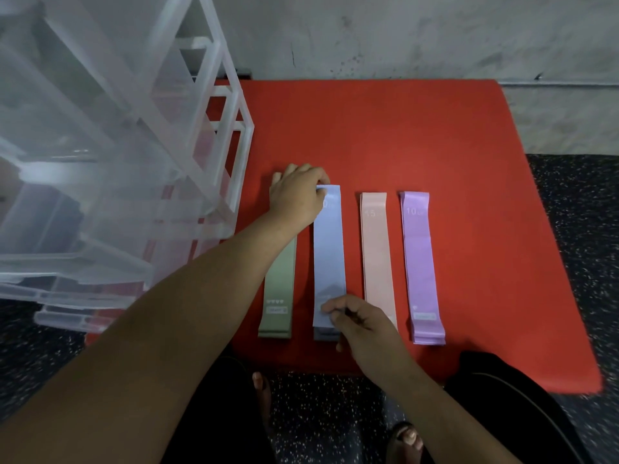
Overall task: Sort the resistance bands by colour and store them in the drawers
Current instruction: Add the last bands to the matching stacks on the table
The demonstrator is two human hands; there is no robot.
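Four stacks of resistance bands lie side by side on a red mat [418, 135]: green [279, 283], blue [330, 252], pink [378, 256] and purple [420, 259]. My left hand [298, 192] pinches the far end of the top blue band, its wrist crossing the green stack's far end. My right hand [361, 323] pinches the near end of the same blue band. A darker band shows under the blue stack's near end. The clear plastic drawer unit [110, 155] stands at the left, with darker shapes showing dimly through its lower drawers.
A grey concrete wall runs along the back. Speckled black rubber floor surrounds the mat. My knees in dark clothing and my feet show at the bottom edge. The mat's far half and right side are bare red.
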